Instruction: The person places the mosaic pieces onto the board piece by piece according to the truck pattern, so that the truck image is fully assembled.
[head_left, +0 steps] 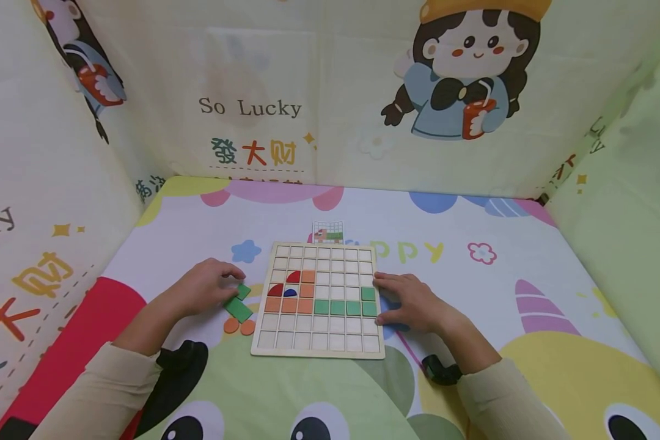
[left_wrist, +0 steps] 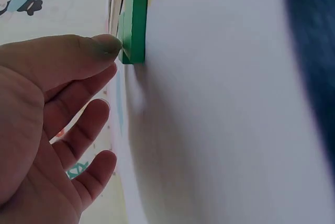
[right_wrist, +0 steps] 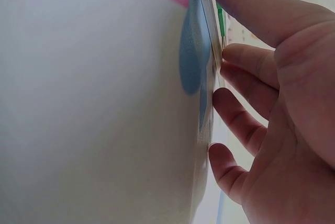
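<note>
My left hand (head_left: 211, 282) is at the left of a wooden grid board (head_left: 319, 353), its thumb (left_wrist: 102, 46) right at a small green square (head_left: 243, 291). The other fingers are loosely bent. A longer green piece (head_left: 238, 309) lies just below, with two orange discs (head_left: 231, 325) near it. On the board are orange squares (head_left: 272, 304), red quarter-round pieces (head_left: 293, 277), a blue half-round piece (head_left: 289, 293) and a row of green squares (head_left: 337, 307). My right hand (head_left: 412, 300) rests at the board's right edge, thumb and fingers spread along it.
A small picture card (head_left: 328, 232) with a coloured grid pattern lies behind the board's far edge. The table (head_left: 451, 238) has a colourful printed cloth, and printed fabric walls (head_left: 352, 153) enclose its back and sides.
</note>
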`<state>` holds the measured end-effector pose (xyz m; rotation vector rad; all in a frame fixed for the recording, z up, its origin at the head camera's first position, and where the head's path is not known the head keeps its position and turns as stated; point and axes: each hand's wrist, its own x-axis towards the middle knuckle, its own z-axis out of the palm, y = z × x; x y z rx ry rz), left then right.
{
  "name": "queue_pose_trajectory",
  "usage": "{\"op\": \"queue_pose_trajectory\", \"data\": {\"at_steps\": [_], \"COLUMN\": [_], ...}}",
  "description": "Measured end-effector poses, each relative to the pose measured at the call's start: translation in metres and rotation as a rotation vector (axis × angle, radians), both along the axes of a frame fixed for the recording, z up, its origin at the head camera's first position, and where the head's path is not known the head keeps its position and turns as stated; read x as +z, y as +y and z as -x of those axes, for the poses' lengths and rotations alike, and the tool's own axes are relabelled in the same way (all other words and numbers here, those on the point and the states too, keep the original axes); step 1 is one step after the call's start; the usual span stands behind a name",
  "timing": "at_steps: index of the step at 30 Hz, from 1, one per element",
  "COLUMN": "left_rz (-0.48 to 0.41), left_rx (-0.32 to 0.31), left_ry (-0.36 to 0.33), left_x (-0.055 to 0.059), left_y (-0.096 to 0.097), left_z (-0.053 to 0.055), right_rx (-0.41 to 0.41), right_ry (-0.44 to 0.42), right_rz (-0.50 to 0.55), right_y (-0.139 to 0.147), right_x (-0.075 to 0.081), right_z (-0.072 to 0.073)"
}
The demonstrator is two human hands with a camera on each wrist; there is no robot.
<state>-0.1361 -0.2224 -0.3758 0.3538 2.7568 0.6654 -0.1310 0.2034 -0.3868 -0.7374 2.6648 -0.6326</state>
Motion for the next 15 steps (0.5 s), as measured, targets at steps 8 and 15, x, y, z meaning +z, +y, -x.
{"op": "queue_pose_trajectory", "data": {"at_steps": [8,15], "left_rz": [0.005,-0.002], "left_rx": [-0.039,-0.036], "left_ry": [-0.003,-0.017], "left_x": [-0.0018,-0.0017], "left_y": [0.0002,0.0021], "left_z": [0.0038,0.0040], "right_rx": [0.004,0.001], "right_ry": [0.003,0.005], "right_rz": [-0.004,0.002], "right_y": [-0.0004,0.0003], "right_x": [-0.0002,-0.0009], "right_z": [-0.0005,-0.0008]}}
